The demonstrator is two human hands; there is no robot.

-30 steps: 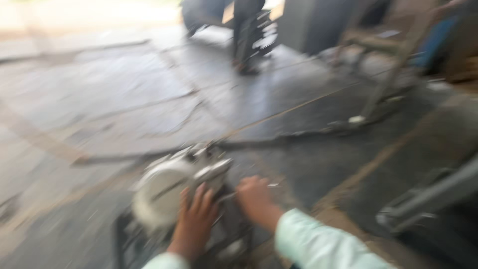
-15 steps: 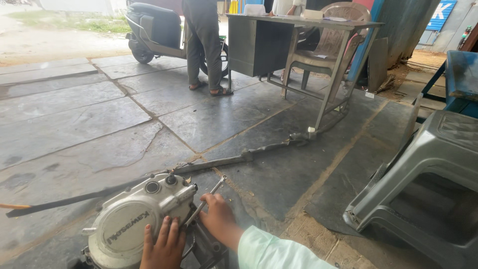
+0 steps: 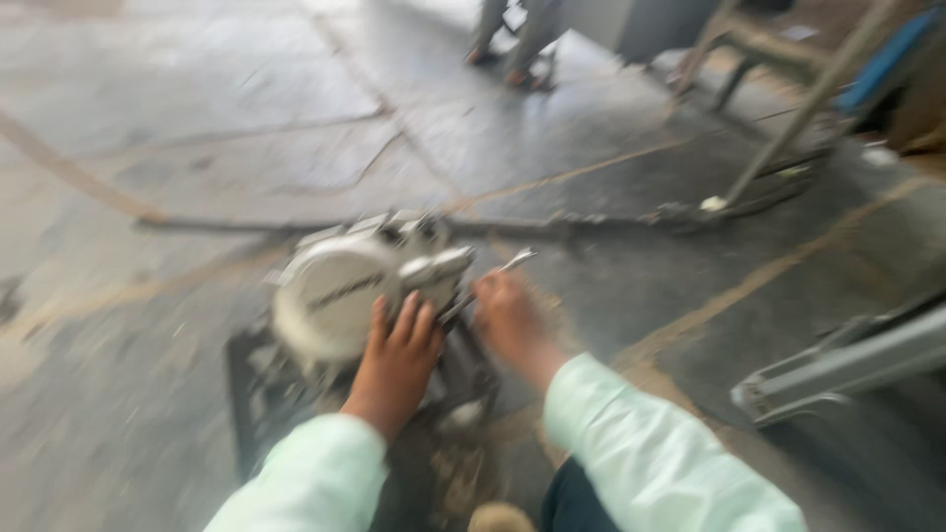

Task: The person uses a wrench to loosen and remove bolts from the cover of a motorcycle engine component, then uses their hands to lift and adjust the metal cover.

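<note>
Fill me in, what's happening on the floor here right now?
A person in pale green sleeves is working on a small engine with a round white side cover, set on a dark stand on the stone floor. The left hand lies flat against the cover's lower right. The right hand holds a thin metal tool at the engine's right side. The picture is blurred, so the exact fastener can't be made out. Another person's legs stand farther back beside a table.

Blurred view of a stone floor [image 3: 197,118]. The left hand [image 3: 394,360] lies flat on a white engine casing [image 3: 340,291]. The right hand [image 3: 507,320] holds a metal wrench [image 3: 493,276] against it.
</note>
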